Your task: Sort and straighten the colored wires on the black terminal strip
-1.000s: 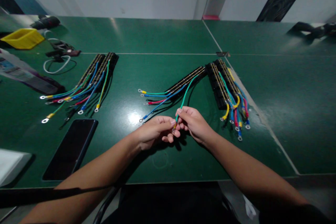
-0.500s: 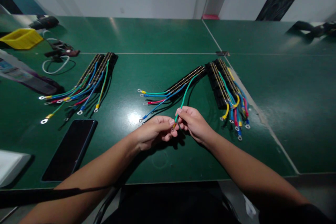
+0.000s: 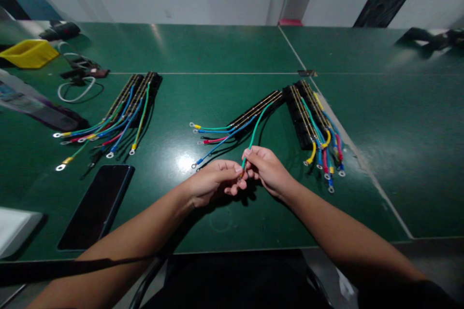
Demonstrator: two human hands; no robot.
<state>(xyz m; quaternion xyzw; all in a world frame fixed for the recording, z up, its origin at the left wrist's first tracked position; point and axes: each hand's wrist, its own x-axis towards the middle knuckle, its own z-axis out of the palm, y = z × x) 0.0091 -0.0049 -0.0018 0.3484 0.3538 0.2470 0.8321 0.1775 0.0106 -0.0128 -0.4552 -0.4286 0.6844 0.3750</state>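
Between my hands is the free end of a green wire (image 3: 256, 128), which runs from a black terminal block (image 3: 253, 110) with brass strips. My right hand (image 3: 266, 170) pinches the wire near its end. With thumb and fingers closed, my left hand (image 3: 219, 181) grips the tip, where a yellow sleeve and ring lug are partly hidden. Other wires from this block fan out to the left: a blue wire (image 3: 217, 147) and a red wire (image 3: 217, 140) among them, each ending in a ring lug.
Two wired blocks (image 3: 302, 120) lie to the right, and two more wired blocks (image 3: 136, 94) to the left. A phone (image 3: 97, 207) lies near the front edge. Farther left are a yellow bin (image 3: 31, 54), a white cable (image 3: 78, 91) and a plastic bag (image 3: 36, 104).
Both hands stay almost in place on the green wire. The left fingertips have shifted very slightly right, around the yellow-sleeved tip.
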